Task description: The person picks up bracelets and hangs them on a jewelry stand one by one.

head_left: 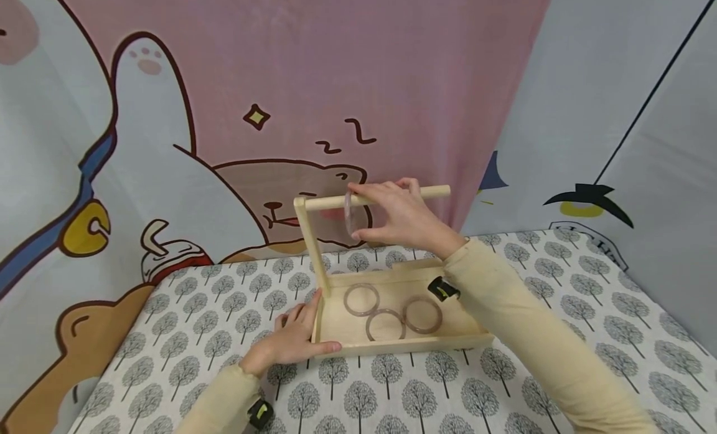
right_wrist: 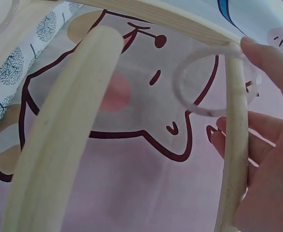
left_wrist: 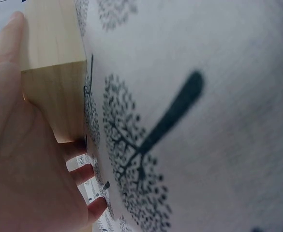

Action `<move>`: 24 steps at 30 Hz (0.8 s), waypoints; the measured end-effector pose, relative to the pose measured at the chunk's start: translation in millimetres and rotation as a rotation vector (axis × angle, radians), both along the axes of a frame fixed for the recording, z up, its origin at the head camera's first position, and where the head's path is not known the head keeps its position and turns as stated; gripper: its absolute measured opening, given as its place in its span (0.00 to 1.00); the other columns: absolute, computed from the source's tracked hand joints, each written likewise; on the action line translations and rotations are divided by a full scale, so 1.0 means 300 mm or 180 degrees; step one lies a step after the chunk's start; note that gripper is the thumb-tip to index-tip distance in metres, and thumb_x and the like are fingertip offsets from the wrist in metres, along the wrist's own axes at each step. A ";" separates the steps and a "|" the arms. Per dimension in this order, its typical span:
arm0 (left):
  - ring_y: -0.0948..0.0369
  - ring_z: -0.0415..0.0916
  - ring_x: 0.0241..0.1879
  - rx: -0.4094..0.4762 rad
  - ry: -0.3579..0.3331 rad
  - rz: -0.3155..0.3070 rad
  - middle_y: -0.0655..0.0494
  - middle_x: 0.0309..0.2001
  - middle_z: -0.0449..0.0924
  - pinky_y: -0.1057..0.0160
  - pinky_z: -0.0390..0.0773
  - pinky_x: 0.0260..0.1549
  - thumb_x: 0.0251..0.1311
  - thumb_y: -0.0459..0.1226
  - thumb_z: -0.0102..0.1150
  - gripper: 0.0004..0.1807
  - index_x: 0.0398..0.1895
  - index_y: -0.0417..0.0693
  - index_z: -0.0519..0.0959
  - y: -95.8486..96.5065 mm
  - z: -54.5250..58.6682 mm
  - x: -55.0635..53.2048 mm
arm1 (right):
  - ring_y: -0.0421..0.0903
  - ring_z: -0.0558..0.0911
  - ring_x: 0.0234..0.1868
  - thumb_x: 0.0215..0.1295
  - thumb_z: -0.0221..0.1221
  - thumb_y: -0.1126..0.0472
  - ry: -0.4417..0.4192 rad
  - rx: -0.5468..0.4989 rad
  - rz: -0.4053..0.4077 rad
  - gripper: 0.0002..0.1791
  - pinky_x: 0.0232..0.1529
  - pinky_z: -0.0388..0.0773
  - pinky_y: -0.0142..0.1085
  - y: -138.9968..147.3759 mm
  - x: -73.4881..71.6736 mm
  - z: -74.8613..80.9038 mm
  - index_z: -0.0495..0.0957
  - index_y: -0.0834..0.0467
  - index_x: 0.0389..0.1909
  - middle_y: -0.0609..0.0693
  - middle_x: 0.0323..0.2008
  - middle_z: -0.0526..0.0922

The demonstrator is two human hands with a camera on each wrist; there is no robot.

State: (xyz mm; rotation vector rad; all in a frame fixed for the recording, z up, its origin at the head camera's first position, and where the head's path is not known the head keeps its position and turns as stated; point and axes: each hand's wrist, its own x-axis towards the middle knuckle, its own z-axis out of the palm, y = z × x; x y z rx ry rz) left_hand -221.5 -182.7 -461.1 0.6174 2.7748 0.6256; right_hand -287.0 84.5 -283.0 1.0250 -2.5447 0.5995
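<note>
A translucent pinkish ring (head_left: pixel 348 215) encircles the round crossbar (head_left: pixel 325 202) of a wooden stand. My right hand (head_left: pixel 400 213) pinches this ring, thumb below and fingers over the bar. From the right wrist view, the bar passes through the ring (right_wrist: pixel 180 89), beside the right hand (right_wrist: pixel 272 130). Against the left end of the stand's shallow tray (head_left: pixel 409 345) rests my left hand (head_left: pixel 294 337), its thumb stretched along the front wall. In the left wrist view the left hand (left_wrist: pixel 30 164) touches the tray corner (left_wrist: pixel 59 92), with several fingertips loosely spread past it.
Inside the tray lie three more rings: one (head_left: pixel 345 300) near the upright post (head_left: pixel 312 247), one (head_left: pixel 368 328) in front, one (head_left: pixel 440 316) farther right. Tree-print cloth (head_left: pixel 361 400) covers the table. A cartoon curtain (head_left: pixel 420 79) hangs behind. A blurred pale rod (right_wrist: pixel 64 125) crosses the right wrist view.
</note>
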 end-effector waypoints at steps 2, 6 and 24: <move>0.37 0.47 0.69 0.0004 -0.0005 0.0020 0.35 0.72 0.49 0.29 0.46 0.58 0.52 0.70 0.54 0.65 0.77 0.45 0.31 -0.002 -0.007 -0.003 | 0.47 0.73 0.59 0.52 0.71 0.46 -0.0034 -0.0111 0.0057 0.45 0.59 0.50 0.51 0.004 0.002 0.000 0.66 0.57 0.70 0.50 0.61 0.76; 0.38 0.46 0.69 -0.0020 0.0021 0.0069 0.35 0.72 0.49 0.30 0.46 0.58 0.52 0.70 0.55 0.65 0.77 0.46 0.31 -0.008 -0.024 -0.007 | 0.48 0.70 0.63 0.55 0.71 0.49 -0.0055 -0.0408 0.0237 0.43 0.62 0.49 0.51 0.018 0.011 -0.010 0.65 0.57 0.70 0.52 0.63 0.73; 0.37 0.48 0.68 -0.0036 -0.0032 0.0054 0.33 0.71 0.50 0.29 0.47 0.57 0.55 0.65 0.57 0.63 0.76 0.42 0.33 0.009 0.020 0.010 | 0.50 0.71 0.60 0.56 0.69 0.63 0.0207 -0.1247 0.0636 0.27 0.61 0.65 0.47 0.101 0.105 -0.093 0.75 0.62 0.57 0.53 0.57 0.75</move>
